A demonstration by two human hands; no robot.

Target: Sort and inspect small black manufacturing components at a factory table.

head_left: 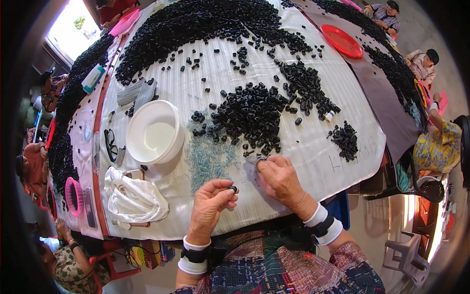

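My left hand (209, 203) pinches a small black ring-like plastic part (232, 189) between thumb and fingertips, just above the near part of the white-covered table (313, 161). To its right, my right hand (281, 179) has its fingers closed and bent down by a greyish bit (254, 159) at the near edge of a heap of black plastic parts (249, 110). What those fingers hold, if anything, is hidden. A spread of small clear bluish pieces (208, 169) lies to the left of the heap. A smaller pile of thin black pieces (344, 141) sits at the right.
A white bowl (154, 131), a crumpled white cloth (134, 198), glasses (110, 144) and grey cloth strips (139, 94) lie on the left. A large black mound (205, 22) covers the far side. A red tray (341, 41) stands far right. Several people sit around neighbouring tables.
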